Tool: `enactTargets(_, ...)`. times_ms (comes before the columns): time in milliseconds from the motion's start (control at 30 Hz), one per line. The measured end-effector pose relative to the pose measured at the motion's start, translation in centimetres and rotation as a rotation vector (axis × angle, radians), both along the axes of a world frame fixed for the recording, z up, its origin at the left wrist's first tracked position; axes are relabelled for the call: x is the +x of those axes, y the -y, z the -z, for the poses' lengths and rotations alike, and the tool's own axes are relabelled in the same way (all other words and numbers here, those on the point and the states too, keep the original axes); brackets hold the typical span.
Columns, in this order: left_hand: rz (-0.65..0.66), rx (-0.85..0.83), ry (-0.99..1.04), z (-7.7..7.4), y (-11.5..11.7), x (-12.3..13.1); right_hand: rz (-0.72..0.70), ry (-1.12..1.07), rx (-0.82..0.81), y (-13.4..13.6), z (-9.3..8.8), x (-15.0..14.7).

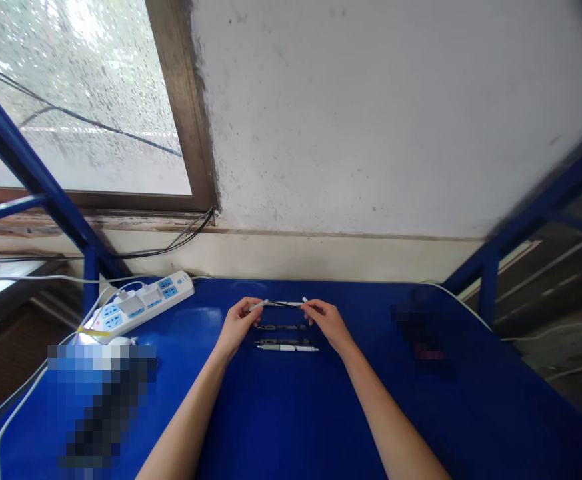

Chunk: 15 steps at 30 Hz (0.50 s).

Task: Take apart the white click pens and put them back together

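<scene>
Four pens (283, 304), one power strip (141, 305), one table (291, 413).

Glossy blue table (281, 413), plastic pens (287, 347)

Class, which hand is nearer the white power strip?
Left. The left hand sits right of the power strip; the right hand, across the held pen, is farther right.

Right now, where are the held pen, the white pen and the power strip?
held pen (283, 304): head view, mid-barrel.
white pen (291, 348): head view, mid-barrel.
power strip (157, 298): head view, top face.
</scene>
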<state>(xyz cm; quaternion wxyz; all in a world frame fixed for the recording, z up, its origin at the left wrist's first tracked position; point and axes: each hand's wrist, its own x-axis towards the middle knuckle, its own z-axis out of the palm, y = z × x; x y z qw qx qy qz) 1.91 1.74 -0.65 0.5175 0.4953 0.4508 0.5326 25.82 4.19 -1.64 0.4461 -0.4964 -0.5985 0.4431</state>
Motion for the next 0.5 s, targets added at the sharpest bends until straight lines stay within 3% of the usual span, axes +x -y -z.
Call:
enactTargets(300, 0.017, -0.024, -0.044, 0.19, -0.03, 0.02, 0.039, -0.407, -0.122, 0.03, -0.18, -0.13)
enactTargets(500, 0.043, 0.015, -0.096, 0.12, 0.13, 0.2, 0.005, -0.484, -0.163, 0.28, -0.66, -0.35)
